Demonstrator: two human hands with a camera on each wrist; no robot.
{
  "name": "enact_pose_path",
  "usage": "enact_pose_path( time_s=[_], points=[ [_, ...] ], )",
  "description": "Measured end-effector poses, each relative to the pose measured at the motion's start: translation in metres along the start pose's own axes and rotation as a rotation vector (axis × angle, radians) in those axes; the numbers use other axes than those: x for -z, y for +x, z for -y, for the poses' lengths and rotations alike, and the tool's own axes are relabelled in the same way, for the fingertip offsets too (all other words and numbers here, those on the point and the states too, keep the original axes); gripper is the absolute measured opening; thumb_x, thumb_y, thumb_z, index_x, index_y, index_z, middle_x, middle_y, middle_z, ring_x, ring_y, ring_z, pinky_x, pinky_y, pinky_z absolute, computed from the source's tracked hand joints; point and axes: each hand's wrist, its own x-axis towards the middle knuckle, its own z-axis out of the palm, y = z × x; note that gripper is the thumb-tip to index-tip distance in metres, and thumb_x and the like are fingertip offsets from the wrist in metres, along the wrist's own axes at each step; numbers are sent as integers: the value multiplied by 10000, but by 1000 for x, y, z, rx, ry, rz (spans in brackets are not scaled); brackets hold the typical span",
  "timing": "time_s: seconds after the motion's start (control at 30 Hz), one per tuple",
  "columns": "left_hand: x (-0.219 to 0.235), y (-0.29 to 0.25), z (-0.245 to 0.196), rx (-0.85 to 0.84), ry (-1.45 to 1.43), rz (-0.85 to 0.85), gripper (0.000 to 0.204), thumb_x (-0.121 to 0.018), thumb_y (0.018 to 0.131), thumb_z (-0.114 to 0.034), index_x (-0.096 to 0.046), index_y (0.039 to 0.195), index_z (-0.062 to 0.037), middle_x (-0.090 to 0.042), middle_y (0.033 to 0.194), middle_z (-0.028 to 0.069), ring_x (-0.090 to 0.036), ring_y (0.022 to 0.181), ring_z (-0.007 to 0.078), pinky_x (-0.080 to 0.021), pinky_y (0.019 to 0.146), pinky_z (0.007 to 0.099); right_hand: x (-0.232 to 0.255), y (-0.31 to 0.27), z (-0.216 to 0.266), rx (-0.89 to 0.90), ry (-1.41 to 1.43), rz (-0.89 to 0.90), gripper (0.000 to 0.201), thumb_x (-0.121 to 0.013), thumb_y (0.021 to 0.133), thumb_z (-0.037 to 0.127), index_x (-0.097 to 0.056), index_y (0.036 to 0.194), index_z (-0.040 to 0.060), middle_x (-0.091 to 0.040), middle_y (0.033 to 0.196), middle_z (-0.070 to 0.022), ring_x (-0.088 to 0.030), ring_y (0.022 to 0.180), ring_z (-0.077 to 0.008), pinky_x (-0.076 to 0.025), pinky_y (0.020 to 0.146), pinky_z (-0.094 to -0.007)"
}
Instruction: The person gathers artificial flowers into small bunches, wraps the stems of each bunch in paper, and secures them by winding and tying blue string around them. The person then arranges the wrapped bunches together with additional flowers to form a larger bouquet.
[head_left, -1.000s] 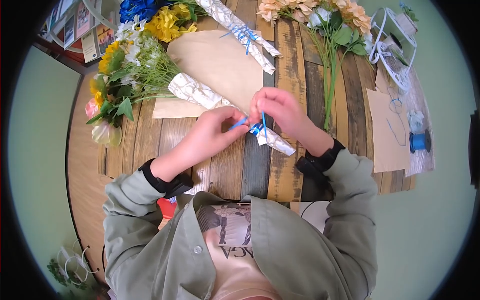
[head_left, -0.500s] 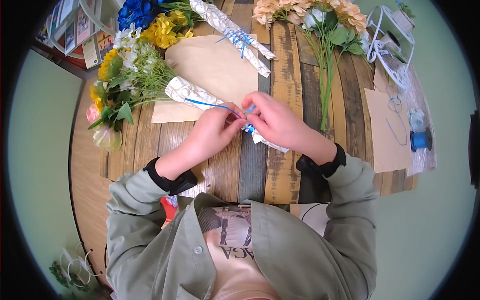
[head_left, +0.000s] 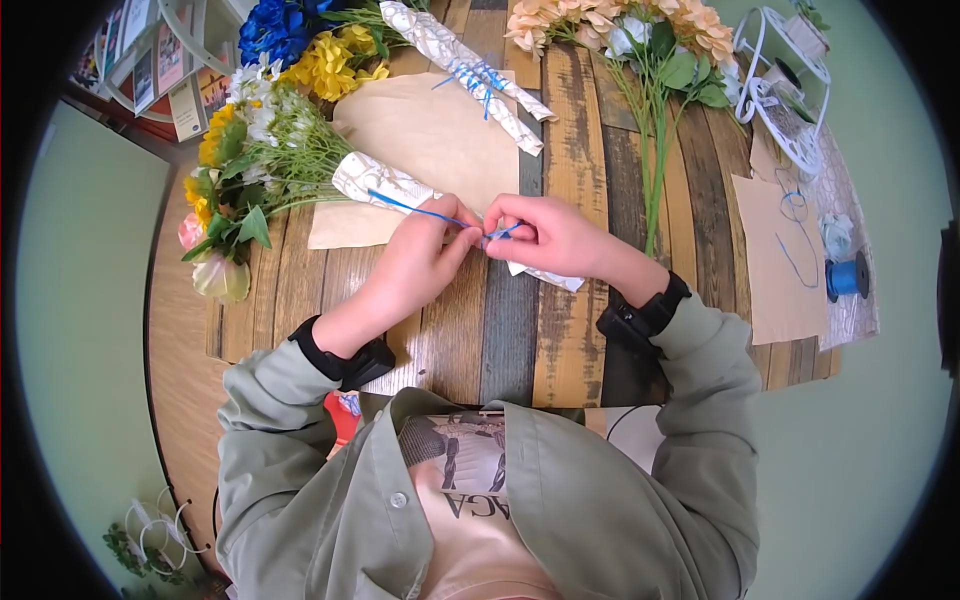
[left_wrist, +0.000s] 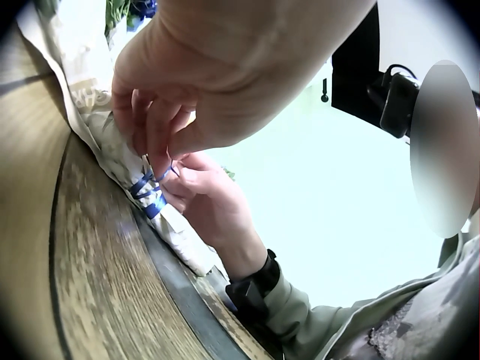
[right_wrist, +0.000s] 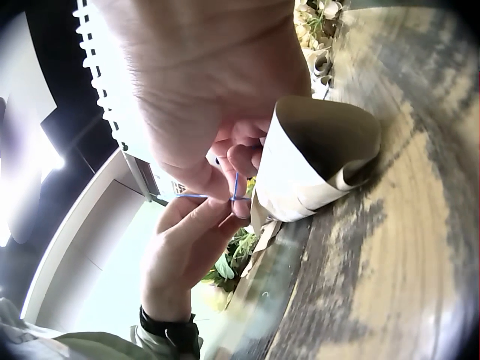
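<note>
A bouquet of mixed flowers (head_left: 285, 150) lies on the table, its stems rolled in white patterned paper (head_left: 372, 180). Blue ribbon is wound round the narrow part of the roll, and the windings (left_wrist: 154, 205) show in the left wrist view. My left hand (head_left: 420, 255) pinches the ribbon (head_left: 400, 204) between thumb and fingers, a loose end trailing left over the paper. Fingertips almost meeting it, my right hand (head_left: 548, 235) pinches another part of the ribbon just above the windings. In the right wrist view, the open end of the paper roll (right_wrist: 289, 180) stands beside the fingers.
Brown paper (head_left: 430, 130) lies behind the bouquet. Beyond it is another wrapped bundle tied with blue ribbon (head_left: 475, 78). Peach flowers with long stems (head_left: 655, 150) lie at the back right. A blue ribbon spool (head_left: 848, 277) and a white metal stand (head_left: 790, 120) are at the right.
Both hands have shifted slightly left. The ribbon's loose end now stretches left over the paper, and the right fingers have curled in close to the left fingertips.
</note>
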Motion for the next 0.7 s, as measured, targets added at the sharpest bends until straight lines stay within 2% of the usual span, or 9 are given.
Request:
enact_pose_path(
  time_s=[0.07, 0.13, 0.17, 0.23, 0.37, 0.47, 0.53, 0.63, 0.7],
  points=[
    [1, 0, 0, 31, -48, -12, 104, -608, 838, -71, -552, 860, 13, -610, 835, 164, -619, 754, 294, -485, 652, 351, -1, 0, 5, -2, -109, 23, 109, -624, 840, 106, -558, 918, 66, -474, 625, -13, -436, 566, -78, -346, 532, -239],
    [1, -1, 0, 16, -24, -16, 126, -604, 852, -93, -542, 878, 13, -618, 817, 163, -638, 699, 262, -488, 605, 319, -4, 2, 4, 52, -153, -41, 134, -635, 829, 157, -563, 899, 68, -567, 670, -93, -556, 607, -216, -434, 568, -310],
    [1, 0, -2, 16, -24, -16, 126, -604, 852, -93, -542, 878, 13, -618, 817, 163, -638, 699, 262, -488, 605, 319, -4, 2, 1, 53, -154, -40, 134, -635, 829, 157, -563, 899, 68, -567, 670, -93, -556, 607, -216, -434, 568, -310],
    [4, 0, -8, 97, 4, 19, 132, -599, 846, -91, -534, 893, 14, -637, 767, 152, -655, 700, 256, -493, 622, 317, -6, 3, -4, 253, -304, -119, 119, -641, 821, 168, -580, 874, 80, -591, 714, -91, -590, 654, -247, -460, 593, -335],
    [7, 8, -9, 149, -13, 22, 131, -596, 838, -87, -531, 887, 15, -655, 730, 142, -670, 704, 247, -497, 634, 310, -11, 1, -2, 286, -459, -194, 103, -639, 815, 179, -590, 835, 91, -612, 766, -81, -604, 706, -268, -477, 612, -362],
    [7, 11, -1, 157, -48, 27, 129, -601, 826, -78, -531, 873, 19, -669, 737, 139, -680, 721, 236, -499, 643, 307, -12, 0, -2, 403, -582, -226, 105, -640, 807, 178, -585, 801, 89, -600, 750, -63, -597, 696, -261, -478, 606, -367],
    [8, 12, 0, 211, -126, 71, 100, -577, 864, -27, -494, 902, 15, -633, 805, 79, -641, 763, 123, -477, 630, 239, -11, 0, 0, 440, -636, -223, 95, -637, 802, 167, -585, 795, 88, -580, 728, -56, -588, 677, -256, -475, 593, -373],
    [10, 13, 4, 270, -161, 82, 145, -595, 855, -44, -477, 917, 11, -632, 814, 75, -637, 751, 127, -477, 633, 233, -12, -1, 2, 490, -704, -266, 102, -635, 799, 166, -580, 789, 81, -561, 706, -60, -580, 660, -255, -472, 579, -374],
    [9, 11, 5, 220, -123, 75, 191, -618, 840, -54, -461, 932, 3, -633, 810, 71, -637, 746, 129, -477, 635, 232, -12, -2, 2, 475, -700, -272, 107, -634, 801, 167, -575, 793, 78, -568, 719, -65, -584, 671, -259, -472, 579, -376]
  ],
)
